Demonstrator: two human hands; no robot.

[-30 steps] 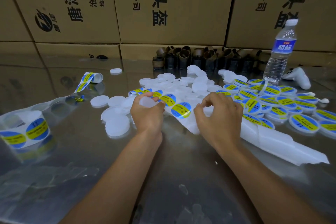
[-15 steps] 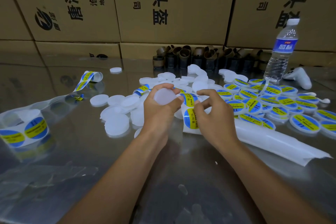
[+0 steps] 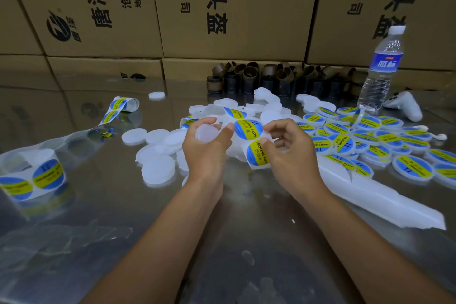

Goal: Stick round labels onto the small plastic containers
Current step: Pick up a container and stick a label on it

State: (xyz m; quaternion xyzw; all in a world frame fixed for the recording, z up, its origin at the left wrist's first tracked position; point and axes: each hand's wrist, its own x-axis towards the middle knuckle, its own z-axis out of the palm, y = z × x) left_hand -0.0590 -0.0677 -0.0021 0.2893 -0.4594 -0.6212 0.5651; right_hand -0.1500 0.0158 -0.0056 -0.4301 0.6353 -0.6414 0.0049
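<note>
Plastic container [image 3: 206,132] gripped in my left hand [image 3: 206,155] has risen beside the label strip [image 3: 256,155] my right hand [image 3: 292,158] pinches, so peeling comes next.

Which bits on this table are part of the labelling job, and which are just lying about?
Job: left hand gripping blank container; right hand pinching label strip; unlabelled containers; labelled containers; label roll.
Lying about: water bottle; white controller; brown cardboard cores; cardboard boxes.

Glossy table [image 3: 246,242] bears plain containers [image 3: 158,173], labelled containers [image 3: 413,168], label strip [image 3: 47,175], water bottle [image 3: 380,74].
</note>
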